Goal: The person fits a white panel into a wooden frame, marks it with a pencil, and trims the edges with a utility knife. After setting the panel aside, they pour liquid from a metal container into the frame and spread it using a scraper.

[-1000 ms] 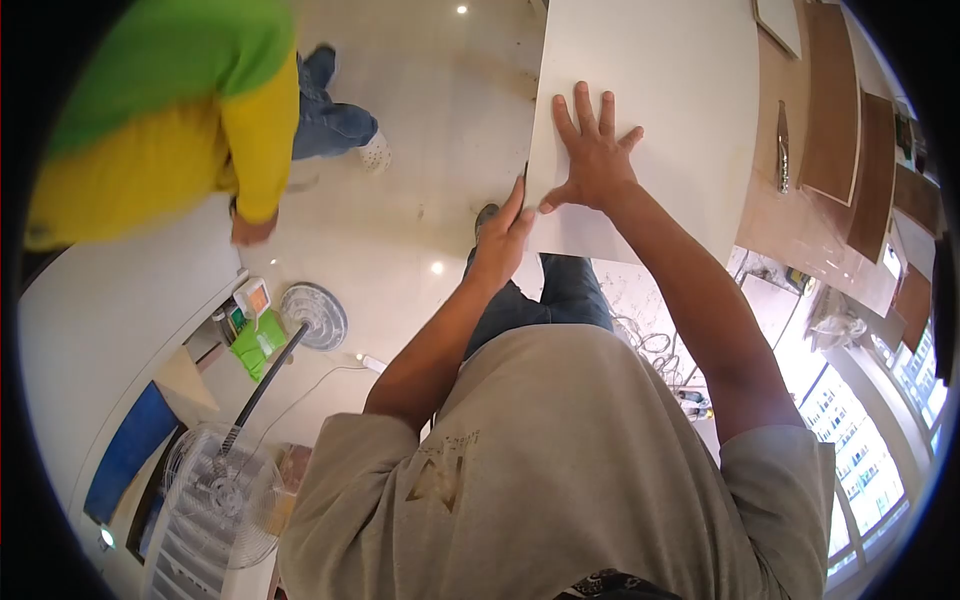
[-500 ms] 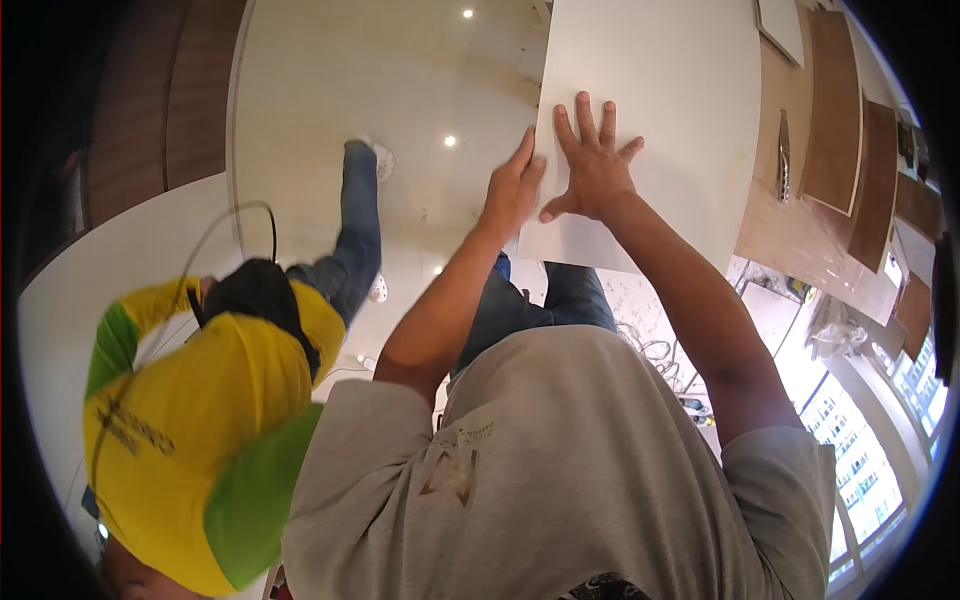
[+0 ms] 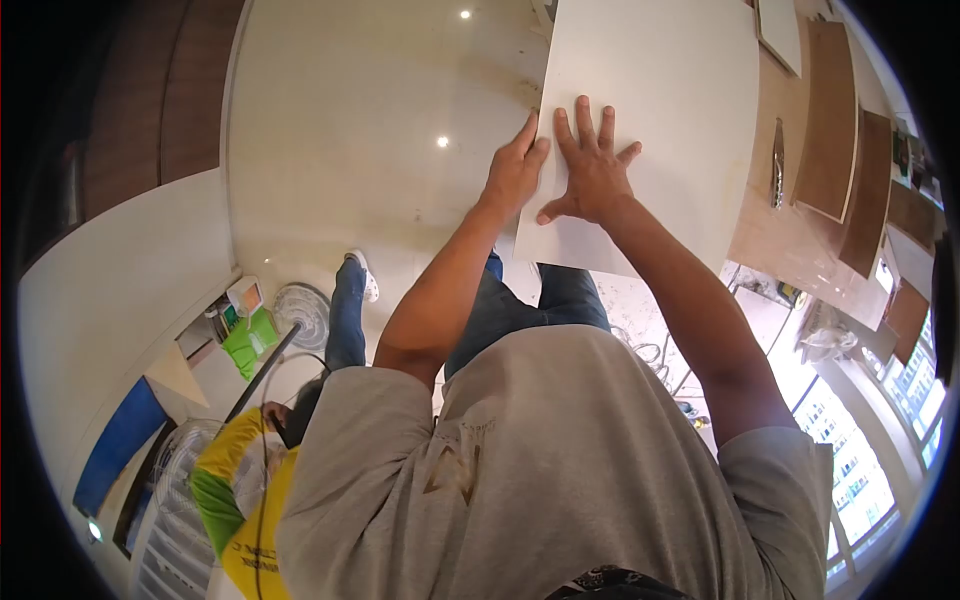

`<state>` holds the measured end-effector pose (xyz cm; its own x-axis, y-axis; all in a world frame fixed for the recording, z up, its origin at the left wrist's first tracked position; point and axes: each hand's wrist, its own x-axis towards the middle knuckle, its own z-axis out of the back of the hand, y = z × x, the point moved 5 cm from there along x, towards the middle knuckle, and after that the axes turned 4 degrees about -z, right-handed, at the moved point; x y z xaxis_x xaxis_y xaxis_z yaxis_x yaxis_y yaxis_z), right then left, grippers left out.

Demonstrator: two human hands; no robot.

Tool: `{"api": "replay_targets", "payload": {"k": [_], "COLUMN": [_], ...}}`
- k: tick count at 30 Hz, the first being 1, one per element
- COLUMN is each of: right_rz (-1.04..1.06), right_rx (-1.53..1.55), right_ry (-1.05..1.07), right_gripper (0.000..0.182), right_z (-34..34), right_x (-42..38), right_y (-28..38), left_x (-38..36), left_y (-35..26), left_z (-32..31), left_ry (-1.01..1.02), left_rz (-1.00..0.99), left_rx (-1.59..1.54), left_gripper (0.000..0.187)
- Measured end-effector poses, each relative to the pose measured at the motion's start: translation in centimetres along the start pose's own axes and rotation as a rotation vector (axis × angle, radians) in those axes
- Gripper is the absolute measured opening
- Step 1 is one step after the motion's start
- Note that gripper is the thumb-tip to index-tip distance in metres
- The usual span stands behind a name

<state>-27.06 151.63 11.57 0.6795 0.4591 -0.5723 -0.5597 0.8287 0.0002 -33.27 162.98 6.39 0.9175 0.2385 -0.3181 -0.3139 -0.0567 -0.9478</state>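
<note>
While one white board (image 3: pixel 665 120) stays flat in front of us, one co-worker (image 3: pixel 275 520) sinks lower at our left; our right hand (image 3: pixel 597 178), one of two, lies open and spread on the board, while our left hand (image 3: pixel 515 172) sits slightly farther up its left edge, so the work seems to advance there, though we cannot tell whether that grip holds anything; one metal tool (image 3: pixel 777 165) lies to the right

Panel (image 3: pixel 680 100) is lying before person (image 3: pixel 560 450) | right hand (image 3: pixel 594 184) is resting atop | left hand (image 3: pixel 515 172) is sitting at left edge | tool (image 3: pixel 778 165) is lying rightward
</note>
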Motion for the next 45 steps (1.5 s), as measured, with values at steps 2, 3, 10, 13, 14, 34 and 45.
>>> {"api": "replay_targets", "payload": {"k": [2,3,10,13,14,34,45], "right_rz": [-0.002,-0.01,0.005,0.008,0.009,-0.012,-0.01], "right_rx": [-0.013,-0.012,0.021,0.01,0.01,0.008,0.016], "right_ry": [0.017,0.024,-0.018,-0.018,-0.014,0.004,0.002], "right_gripper": [0.159,0.159,0.157,0.157,0.157,0.146,0.146], "right_z": [0.1,0.2,0.3,0.1,0.1,0.5,0.5], "right_x": [-0.1,0.1,0.0,-0.3,-0.3,-0.2,-0.4], "right_y": [0.2,0.1,0.0,0.2,0.2,0.0,0.1], "left_x": [-3.6,-5.5,0.3,1.8,1.9,-10.0,8.9], "left_y": [2.6,4.1,1.1,1.0,1.2,3.7,-2.3], "left_z": [-0.1,-0.1,0.1,-0.1,0.0,-0.3,-0.1], "left_ry": [-0.02,-0.022,-0.036,-0.042,-0.055,-0.039,-0.129], "left_rz": [-0.03,-0.048,-0.119,-0.163,-0.178,-0.229,-0.337], "left_rx": [0.1,0.155,0.178,0.155,0.178,0.293,0.33], "left_gripper": [0.056,0.056,0.056,0.056,0.056,0.057,0.055]}}
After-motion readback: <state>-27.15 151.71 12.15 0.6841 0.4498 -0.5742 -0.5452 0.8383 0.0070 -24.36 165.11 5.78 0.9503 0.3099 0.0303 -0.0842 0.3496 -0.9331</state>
